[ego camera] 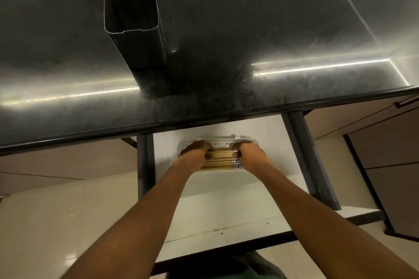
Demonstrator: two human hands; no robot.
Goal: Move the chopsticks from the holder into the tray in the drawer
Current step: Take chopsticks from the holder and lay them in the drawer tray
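A tall black rectangular holder (133, 29) stands upright on the dark countertop, and its inside looks dark with nothing showing above the rim. Below the counter edge an open white drawer (226, 206) holds a white tray (223, 139). Several wooden chopsticks (221, 159) lie side by side in the tray, with patterned ends to the right. My left hand (196, 150) curls its fingers over the left ends of the chopsticks. My right hand (250, 153) curls over their right ends. Both hands cover the tray's side edges.
The glossy black countertop (249, 41) spans the view, with bright light reflections. Dark drawer rails (310, 161) flank the drawer. Brown cabinet fronts (374, 142) with a black handle sit at right, and a pale tiled floor (68, 222) lies below.
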